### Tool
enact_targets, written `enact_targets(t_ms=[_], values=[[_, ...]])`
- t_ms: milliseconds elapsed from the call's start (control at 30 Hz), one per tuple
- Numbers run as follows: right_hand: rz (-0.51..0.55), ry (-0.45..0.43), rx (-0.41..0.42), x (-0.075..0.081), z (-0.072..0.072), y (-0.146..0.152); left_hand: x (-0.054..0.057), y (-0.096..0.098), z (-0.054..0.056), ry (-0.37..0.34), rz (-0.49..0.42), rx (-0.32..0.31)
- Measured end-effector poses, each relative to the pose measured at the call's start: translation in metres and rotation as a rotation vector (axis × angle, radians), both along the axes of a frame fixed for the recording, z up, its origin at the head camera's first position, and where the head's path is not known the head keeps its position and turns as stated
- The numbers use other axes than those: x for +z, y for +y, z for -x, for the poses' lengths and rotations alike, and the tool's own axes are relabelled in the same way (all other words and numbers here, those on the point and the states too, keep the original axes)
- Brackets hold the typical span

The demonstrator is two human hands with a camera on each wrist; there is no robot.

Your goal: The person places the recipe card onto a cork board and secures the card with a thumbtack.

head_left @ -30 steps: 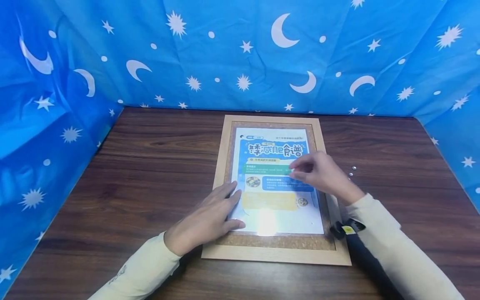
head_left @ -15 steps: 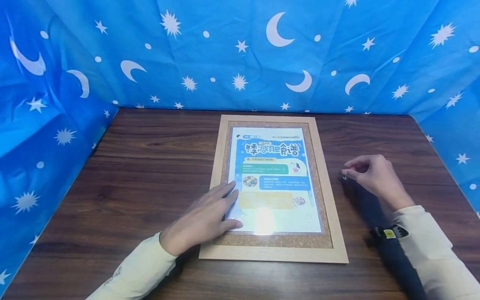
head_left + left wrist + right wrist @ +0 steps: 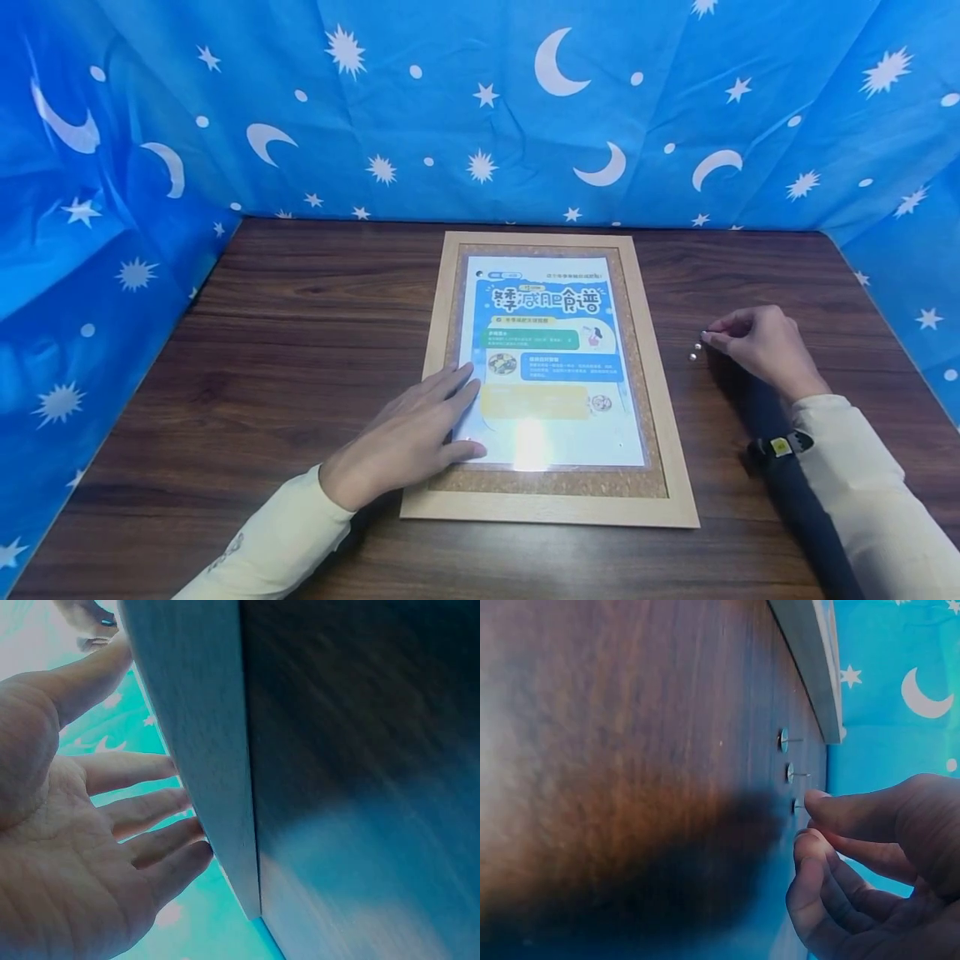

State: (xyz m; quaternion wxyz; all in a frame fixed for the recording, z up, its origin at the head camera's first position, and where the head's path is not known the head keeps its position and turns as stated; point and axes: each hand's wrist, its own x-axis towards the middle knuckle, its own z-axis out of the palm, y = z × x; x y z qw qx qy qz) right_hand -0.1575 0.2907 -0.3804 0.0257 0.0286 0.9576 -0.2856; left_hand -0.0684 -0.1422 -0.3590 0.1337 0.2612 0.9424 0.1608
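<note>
My left hand [image 3: 408, 437], fingers straight and spread, rests on the lower left side of a wood-framed cork board [image 3: 547, 510] and the edge of the printed sheet [image 3: 555, 437] lying on it. In the left wrist view its fingertips meet the edge of the wooden frame [image 3: 199, 750]. Right of the board, my right hand [image 3: 768, 350] has its thumb and curled forefinger at the farthest thumbtack [image 3: 796, 806], pinching at its pin. Two more thumbtacks [image 3: 784, 740] stand in a row on the table, pins up, just beyond those fingertips in the right wrist view.
A dark wooden table [image 3: 262, 358] lies under everything. Blue cloth [image 3: 420, 117] printed with moons and stars closes off the back and both sides. A black wrist strap [image 3: 780, 447] with a yellow patch sits on the right sleeve.
My right hand has moved off the sheet, right to the thumbtacks, then slightly farther along their row, baring two of them. The left hand stays on the board.
</note>
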Motion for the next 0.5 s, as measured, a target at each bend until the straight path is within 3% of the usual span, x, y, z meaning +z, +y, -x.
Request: enact_targets(t_ms=[500], values=[[0.030, -0.031, -0.018, 0.0014, 0.0080, -0.0033, -0.0004, -0.0008, -0.0013, 0.042, 0.055, -0.034]])
